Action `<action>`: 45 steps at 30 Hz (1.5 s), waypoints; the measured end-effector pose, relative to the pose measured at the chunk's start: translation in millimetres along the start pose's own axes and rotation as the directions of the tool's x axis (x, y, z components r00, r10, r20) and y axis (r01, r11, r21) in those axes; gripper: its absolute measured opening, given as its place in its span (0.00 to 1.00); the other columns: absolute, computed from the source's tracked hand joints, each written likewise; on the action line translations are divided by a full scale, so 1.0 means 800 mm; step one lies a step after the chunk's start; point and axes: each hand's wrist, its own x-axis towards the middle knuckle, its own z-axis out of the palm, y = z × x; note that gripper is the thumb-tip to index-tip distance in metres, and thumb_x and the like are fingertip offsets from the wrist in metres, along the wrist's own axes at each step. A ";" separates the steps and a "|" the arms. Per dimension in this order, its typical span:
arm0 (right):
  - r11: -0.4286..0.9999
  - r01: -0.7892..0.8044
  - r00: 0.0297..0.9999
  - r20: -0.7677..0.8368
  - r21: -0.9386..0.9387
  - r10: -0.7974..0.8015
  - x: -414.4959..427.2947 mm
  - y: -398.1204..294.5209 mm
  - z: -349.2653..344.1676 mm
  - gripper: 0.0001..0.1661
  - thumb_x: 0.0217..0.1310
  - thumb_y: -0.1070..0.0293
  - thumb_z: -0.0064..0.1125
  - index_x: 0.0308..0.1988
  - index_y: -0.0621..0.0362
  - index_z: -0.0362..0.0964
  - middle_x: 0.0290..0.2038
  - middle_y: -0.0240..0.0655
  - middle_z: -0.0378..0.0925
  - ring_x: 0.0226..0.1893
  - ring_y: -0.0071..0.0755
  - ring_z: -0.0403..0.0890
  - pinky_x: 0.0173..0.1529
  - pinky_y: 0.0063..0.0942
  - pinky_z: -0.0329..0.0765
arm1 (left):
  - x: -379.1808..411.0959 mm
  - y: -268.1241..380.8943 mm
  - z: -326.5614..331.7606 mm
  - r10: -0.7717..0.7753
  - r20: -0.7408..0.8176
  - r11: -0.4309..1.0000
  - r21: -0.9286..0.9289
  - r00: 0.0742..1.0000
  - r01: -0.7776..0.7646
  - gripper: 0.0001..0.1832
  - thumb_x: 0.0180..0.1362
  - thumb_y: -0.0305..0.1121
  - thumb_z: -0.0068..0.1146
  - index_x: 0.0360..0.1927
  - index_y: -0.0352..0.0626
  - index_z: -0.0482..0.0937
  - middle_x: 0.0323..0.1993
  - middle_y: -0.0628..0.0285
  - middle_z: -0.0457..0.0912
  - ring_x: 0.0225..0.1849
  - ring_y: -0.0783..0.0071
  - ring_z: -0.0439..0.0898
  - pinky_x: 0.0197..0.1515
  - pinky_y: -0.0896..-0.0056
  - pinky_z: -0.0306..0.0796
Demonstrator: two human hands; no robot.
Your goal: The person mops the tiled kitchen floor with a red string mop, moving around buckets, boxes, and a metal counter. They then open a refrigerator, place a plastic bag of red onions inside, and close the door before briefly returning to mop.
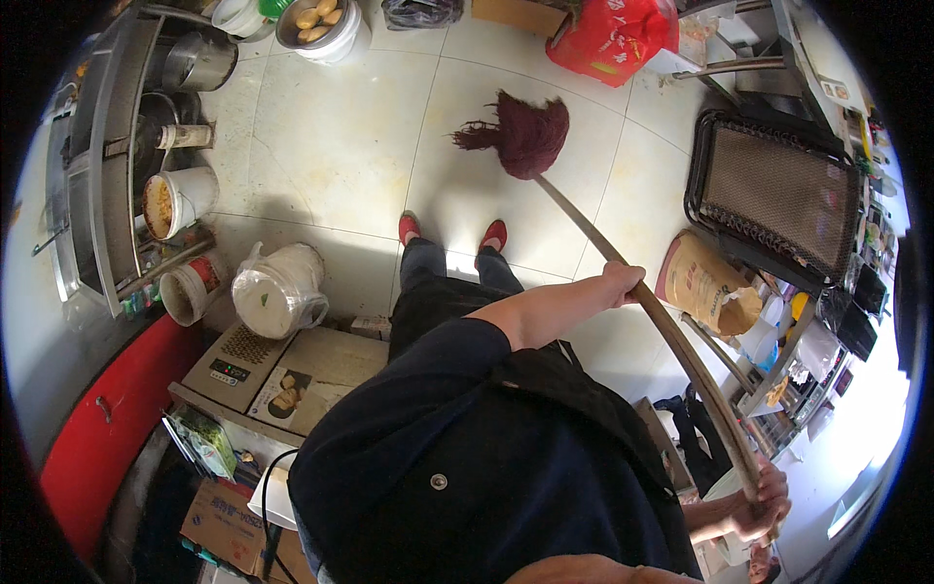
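A string mop with a dark maroon head (536, 139) lies against the tiled floor in front of my red shoes. Its long wooden handle (682, 347) slants back past my right side. Reaching across my body, my left hand (624, 283) is wrapped around the handle partway along it. My right hand (762, 504) grips near the handle's upper end, low at the right of the view. The mop's strands fan out, with one tuft trailing to the left.
Left stand a metal rack (124, 182) with pots and buckets, and a plastic-covered bucket (273, 296). Ahead are a bowl of potatoes (317, 22) on a white bucket and a red bag (609, 40). A black-framed mesh panel (781, 193) and a paper sack (704, 285) stand right.
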 end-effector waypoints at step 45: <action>0.880 -0.475 0.858 -0.231 -0.017 0.459 -0.061 0.179 0.242 0.09 0.42 0.69 0.50 0.23 0.65 0.70 0.23 0.39 0.72 0.30 0.38 0.75 0.43 0.38 0.74 | -0.046 0.138 -0.374 0.271 -0.427 0.962 0.143 0.863 -0.232 0.13 0.49 0.35 0.45 0.25 0.31 0.64 0.21 0.52 0.73 0.24 0.62 0.76 0.18 0.67 0.70</action>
